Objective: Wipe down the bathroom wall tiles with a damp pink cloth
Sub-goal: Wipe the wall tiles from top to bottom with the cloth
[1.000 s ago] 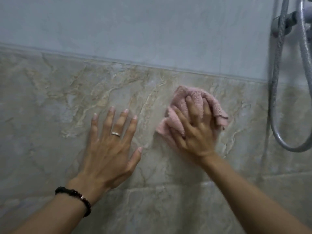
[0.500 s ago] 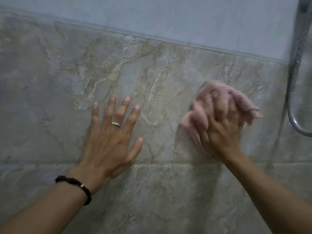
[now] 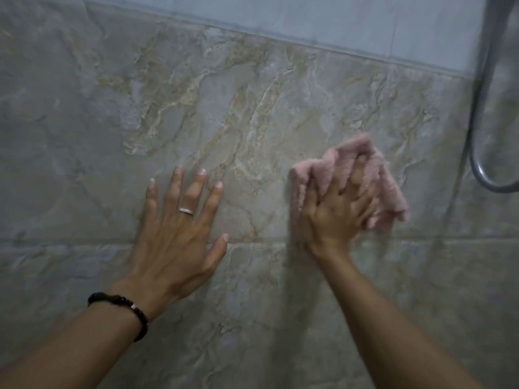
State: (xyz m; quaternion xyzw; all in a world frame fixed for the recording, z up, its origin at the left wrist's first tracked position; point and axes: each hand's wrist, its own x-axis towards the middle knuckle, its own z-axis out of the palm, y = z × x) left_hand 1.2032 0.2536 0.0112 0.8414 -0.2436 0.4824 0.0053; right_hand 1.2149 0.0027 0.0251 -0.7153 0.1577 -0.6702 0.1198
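Note:
A bunched pink cloth lies against the marbled beige wall tiles, right of centre. My right hand presses the cloth to the tile, its fingers spread over the folds; the hand is blurred. My left hand rests flat on the tile to the left, fingers straight and spread, a ring on one finger and a dark bead bracelet at the wrist. A gap of bare tile separates the two hands.
A grey shower hose hangs in a loop at the right edge, close to the cloth. Pale plain tiles run above the marbled band. A horizontal grout line crosses the wall at the level of my palms.
My right hand has carried the cloth to the right and down along the tile. The view has tilted down, so the pale upper tiles take less room. My left hand stays flat on the wall.

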